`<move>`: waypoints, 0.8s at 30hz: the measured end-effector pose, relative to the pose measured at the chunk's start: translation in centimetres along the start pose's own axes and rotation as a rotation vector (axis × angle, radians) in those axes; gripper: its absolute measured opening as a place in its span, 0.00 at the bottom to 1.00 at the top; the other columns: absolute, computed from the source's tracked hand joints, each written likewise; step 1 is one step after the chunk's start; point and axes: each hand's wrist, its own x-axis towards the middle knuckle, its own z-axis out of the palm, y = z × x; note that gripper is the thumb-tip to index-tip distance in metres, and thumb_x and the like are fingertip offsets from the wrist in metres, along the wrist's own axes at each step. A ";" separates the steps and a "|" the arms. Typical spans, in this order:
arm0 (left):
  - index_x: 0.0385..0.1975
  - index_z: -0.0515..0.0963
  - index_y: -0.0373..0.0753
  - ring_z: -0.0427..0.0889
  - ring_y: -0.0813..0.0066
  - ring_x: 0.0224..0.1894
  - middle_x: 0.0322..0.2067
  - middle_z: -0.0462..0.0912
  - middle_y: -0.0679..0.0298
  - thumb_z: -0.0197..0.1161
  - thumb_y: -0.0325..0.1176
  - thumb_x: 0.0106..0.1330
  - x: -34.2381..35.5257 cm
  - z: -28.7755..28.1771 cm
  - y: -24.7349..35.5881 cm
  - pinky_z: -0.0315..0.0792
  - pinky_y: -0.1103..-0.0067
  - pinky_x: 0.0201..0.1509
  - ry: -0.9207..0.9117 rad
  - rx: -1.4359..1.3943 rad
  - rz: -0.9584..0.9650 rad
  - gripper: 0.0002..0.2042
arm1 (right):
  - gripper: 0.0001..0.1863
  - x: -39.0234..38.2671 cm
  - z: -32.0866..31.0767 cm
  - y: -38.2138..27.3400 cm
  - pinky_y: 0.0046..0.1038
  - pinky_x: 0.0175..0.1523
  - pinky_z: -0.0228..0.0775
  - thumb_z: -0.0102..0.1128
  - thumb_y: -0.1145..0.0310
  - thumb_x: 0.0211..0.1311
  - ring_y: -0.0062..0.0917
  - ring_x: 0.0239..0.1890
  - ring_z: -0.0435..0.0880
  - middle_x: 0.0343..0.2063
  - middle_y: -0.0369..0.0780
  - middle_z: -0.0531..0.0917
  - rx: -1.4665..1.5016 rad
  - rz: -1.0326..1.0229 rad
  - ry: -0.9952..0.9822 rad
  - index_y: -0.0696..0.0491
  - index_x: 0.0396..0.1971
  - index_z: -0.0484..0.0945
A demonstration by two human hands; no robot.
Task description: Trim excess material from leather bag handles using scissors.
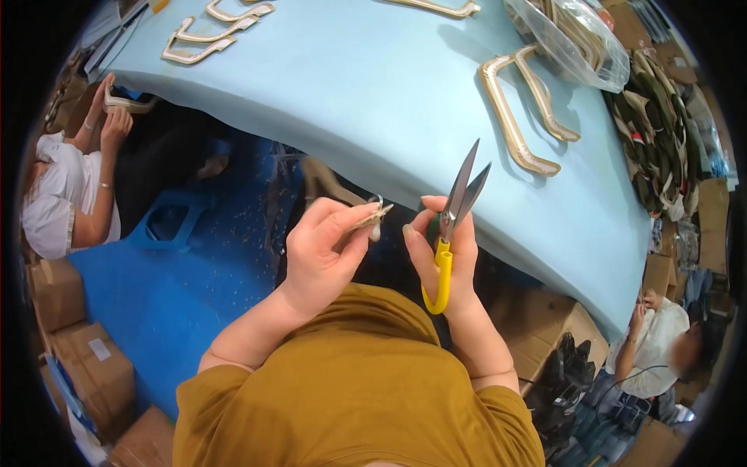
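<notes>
My left hand [327, 249] pinches a small beige piece [371, 219] with a curved metal bit on it, just below the table's near edge. My right hand [443, 257] holds scissors [444, 276] with yellow handles, their steel blades parted and pointing up over the pale blue table [350, 86]. Something dark green shows behind my right fingers, partly hidden. Shaped beige frame strips lie on the table, a pair at the right [506, 124] and several at the upper left [194, 54].
A clear bag of strips [572, 47] sits at upper right. Co-workers sit at left [66, 194] and lower right [654, 342]. Cardboard boxes [89, 373] flank me. A blue stool [167, 222] stands at left. Dark green bundles [650, 140] lie beyond the table's right edge.
</notes>
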 end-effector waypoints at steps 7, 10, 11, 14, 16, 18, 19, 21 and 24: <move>0.41 0.79 0.40 0.75 0.75 0.23 0.27 0.74 0.63 0.62 0.14 0.46 -0.4 0.7 -0.4 0.71 0.84 0.24 -0.032 0.217 0.104 0.20 | 0.19 0.5 0.4 -1.3 0.16 0.37 0.65 0.55 0.84 0.54 0.13 0.31 0.71 0.27 0.33 0.71 0.271 0.211 -0.100 0.55 0.45 0.65; 0.40 0.80 0.40 0.75 0.73 0.22 0.27 0.74 0.63 0.62 0.15 0.45 -0.5 0.9 -0.6 0.71 0.82 0.23 -0.015 0.283 0.185 0.20 | 0.18 0.5 0.3 -0.8 0.17 0.38 0.65 0.54 0.83 0.55 0.14 0.31 0.71 0.28 0.34 0.72 0.283 0.204 -0.116 0.56 0.46 0.65; 0.40 0.80 0.40 0.75 0.73 0.22 0.27 0.74 0.63 0.62 0.15 0.45 -0.6 0.9 -0.7 0.71 0.82 0.23 -0.015 0.283 0.183 0.20 | 0.18 0.5 0.3 -0.6 0.18 0.39 0.65 0.54 0.83 0.55 0.15 0.32 0.71 0.28 0.34 0.72 0.286 0.222 -0.125 0.56 0.46 0.65; 0.40 0.79 0.40 0.76 0.72 0.22 0.27 0.74 0.63 0.62 0.15 0.45 -0.7 0.9 -1.0 0.71 0.82 0.22 -0.016 0.307 0.207 0.20 | 0.18 0.7 0.2 -0.8 0.18 0.40 0.65 0.52 0.82 0.56 0.15 0.34 0.71 0.30 0.35 0.72 0.344 0.267 -0.144 0.56 0.46 0.65; 0.40 0.79 0.39 0.76 0.72 0.22 0.26 0.74 0.64 0.62 0.15 0.45 -0.8 1.0 -1.3 0.71 0.81 0.22 -0.005 0.311 0.240 0.20 | 0.18 0.7 0.2 -1.0 0.18 0.41 0.65 0.52 0.82 0.56 0.15 0.34 0.71 0.31 0.35 0.73 0.399 0.292 -0.153 0.56 0.47 0.65; 0.40 0.79 0.38 0.76 0.72 0.22 0.26 0.74 0.63 0.62 0.16 0.46 -0.9 1.2 -1.4 0.71 0.81 0.23 -0.015 0.302 0.246 0.18 | 0.18 0.7 0.1 -1.0 0.19 0.43 0.65 0.51 0.83 0.56 0.15 0.36 0.70 0.32 0.35 0.72 0.471 0.343 -0.138 0.56 0.46 0.65; 0.39 0.79 0.36 0.76 0.72 0.22 0.26 0.74 0.63 0.62 0.16 0.47 -0.9 1.3 -1.4 0.71 0.81 0.23 -0.023 0.294 0.252 0.17 | 0.18 0.7 0.1 -1.0 0.19 0.43 0.65 0.51 0.83 0.56 0.15 0.36 0.70 0.32 0.35 0.72 0.470 0.343 -0.137 0.56 0.46 0.65; 0.39 0.79 0.35 0.75 0.72 0.22 0.26 0.74 0.62 0.61 0.17 0.49 -0.8 1.3 -1.2 0.71 0.82 0.24 -0.035 0.164 0.201 0.15 | 0.17 0.7 0.1 -0.9 0.19 0.42 0.64 0.50 0.83 0.55 0.15 0.35 0.69 0.31 0.35 0.71 0.442 0.322 -0.134 0.56 0.46 0.65; 0.34 0.77 0.32 0.74 0.79 0.24 0.23 0.75 0.63 0.57 0.21 0.58 -0.7 0.4 -1.1 0.67 0.86 0.26 -0.144 -0.134 -0.123 0.05 | 0.17 0.6 0.0 -0.9 0.18 0.41 0.64 0.51 0.83 0.55 0.15 0.35 0.69 0.31 0.35 0.71 0.380 0.333 -0.125 0.55 0.46 0.65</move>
